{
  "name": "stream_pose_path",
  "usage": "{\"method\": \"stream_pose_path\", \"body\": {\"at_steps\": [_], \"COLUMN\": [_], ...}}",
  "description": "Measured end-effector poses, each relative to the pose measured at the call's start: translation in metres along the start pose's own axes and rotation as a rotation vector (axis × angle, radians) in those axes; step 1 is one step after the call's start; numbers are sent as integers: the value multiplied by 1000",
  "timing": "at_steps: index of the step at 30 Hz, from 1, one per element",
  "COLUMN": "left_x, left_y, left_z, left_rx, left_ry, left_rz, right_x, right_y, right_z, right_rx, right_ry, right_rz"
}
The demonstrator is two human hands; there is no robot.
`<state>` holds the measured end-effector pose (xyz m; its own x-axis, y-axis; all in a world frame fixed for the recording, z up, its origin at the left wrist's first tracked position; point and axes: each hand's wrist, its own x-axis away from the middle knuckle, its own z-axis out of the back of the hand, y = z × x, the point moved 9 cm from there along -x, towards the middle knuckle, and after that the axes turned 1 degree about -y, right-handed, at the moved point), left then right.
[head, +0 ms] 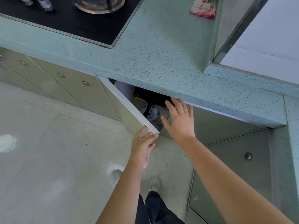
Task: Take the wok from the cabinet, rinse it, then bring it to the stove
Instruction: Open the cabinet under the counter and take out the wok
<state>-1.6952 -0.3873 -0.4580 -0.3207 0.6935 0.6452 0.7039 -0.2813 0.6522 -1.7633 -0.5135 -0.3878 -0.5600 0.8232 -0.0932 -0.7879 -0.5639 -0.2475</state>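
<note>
The cabinet door [126, 104] under the green speckled counter stands swung open toward me. My left hand [143, 148] grips the door's lower corner edge. Spread flat with fingers apart, my right hand [179, 119] hovers in front of the cabinet opening and holds nothing. Inside the dark cabinet a black rounded shape [152, 97], possibly the wok, sits partly hidden under the counter edge. A black handle runs down over a blue-and-white bowl [152, 113]. The black stove top [68, 21] with its burner ring [100, 5] lies at the upper left.
The counter [161, 59] overhangs the cabinet opening. A red-and-white cloth [203, 9] lies at the counter's back. Clear bottles [43, 3] stand on the stove's left. Closed cabinet doors [234, 159] flank the opening. My shoe [155, 184] rests on the pale tiled floor.
</note>
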Motion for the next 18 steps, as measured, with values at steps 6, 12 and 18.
{"method": "stream_pose_path", "body": {"at_steps": [6,12,18], "left_x": [19,39,60], "left_y": [6,17,35], "left_z": [28,60,107], "left_rx": [-114,-242,-335], "left_ry": [28,-10,18], "left_rz": [20,7,-33], "right_x": [29,58,85], "right_y": [-19,-48,-86], "right_z": [-6,-7,-8], "right_rx": [-46,-2,-39], "right_ry": [-26,9,4], "right_rz": [-46,-55,-88]}}
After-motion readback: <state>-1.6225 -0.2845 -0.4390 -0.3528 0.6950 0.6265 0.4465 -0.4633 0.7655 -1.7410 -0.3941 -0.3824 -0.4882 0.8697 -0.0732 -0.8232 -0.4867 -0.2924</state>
